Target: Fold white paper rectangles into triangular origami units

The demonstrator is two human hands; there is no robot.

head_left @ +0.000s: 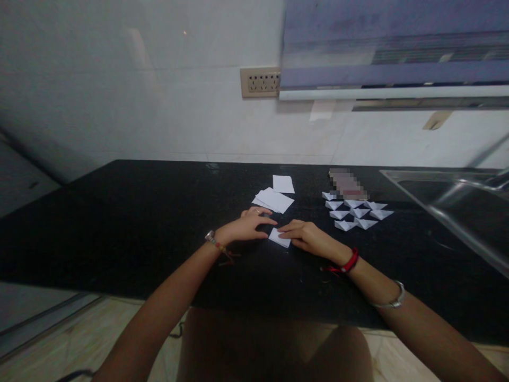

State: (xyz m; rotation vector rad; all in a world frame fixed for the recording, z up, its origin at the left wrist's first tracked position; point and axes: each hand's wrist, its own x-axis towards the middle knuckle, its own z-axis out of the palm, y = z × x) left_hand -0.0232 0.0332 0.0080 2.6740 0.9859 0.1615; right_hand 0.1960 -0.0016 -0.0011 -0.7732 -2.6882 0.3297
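Note:
A small folded piece of white paper lies on the dark countertop between my hands. My right hand has its fingertips pressed down on the paper's right side, holding it against the surface. On the other side, my left hand is open, thumb and fingers apart, with the tips close to the paper's left edge. Just beyond my hands lies a fanned stack of white paper sheets, with a single white sheet behind it. Several folded paper pieces with pointed ends sit in rows to the right.
A blurred flat rectangular object lies behind the folded pieces. At the right, a metal sink is set into the black countertop. A wall socket panel and a purple-blue blind are at the back.

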